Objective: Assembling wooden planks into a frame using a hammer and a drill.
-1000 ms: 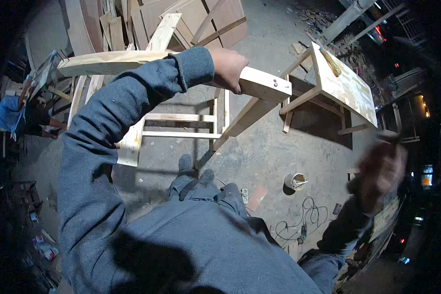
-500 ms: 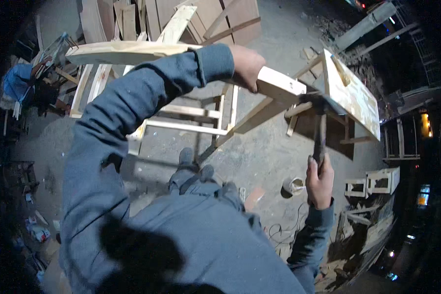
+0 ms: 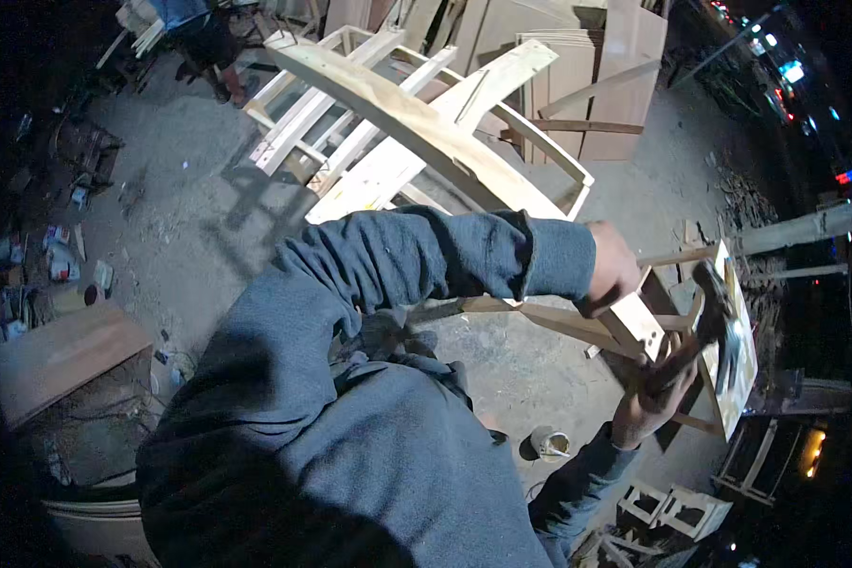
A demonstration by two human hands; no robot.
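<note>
A long pale wooden beam [image 3: 388, 95] slants from the upper left down toward the right, passing beneath my left sleeve. My left hand [image 3: 614, 268] is closed over it close to its right end, where small dark marks show on the pale end piece. In my right hand [image 3: 646, 409] is a hammer [image 3: 719, 327], gripped by its handle just beside that end. The hammer's dark head, slightly blurred, sits right of the beam and apart from it. Lower down, an angled wooden leg [image 3: 568, 324] joins the beam's end; my left arm hides part of it.
Slatted wooden frames [image 3: 350, 151] lie beyond the beam. Plywood sheets [image 3: 563, 85] lean at the back. A wooden table [image 3: 734, 379] stands right, a small bucket [image 3: 549, 442] below it. A person [image 3: 194, 38] is at upper left; a board [image 3: 71, 360] lies lower left.
The view has turned to the right, so the beam now slants across it. The hammer has come away from the beam's end, and its head has swung to the right.
</note>
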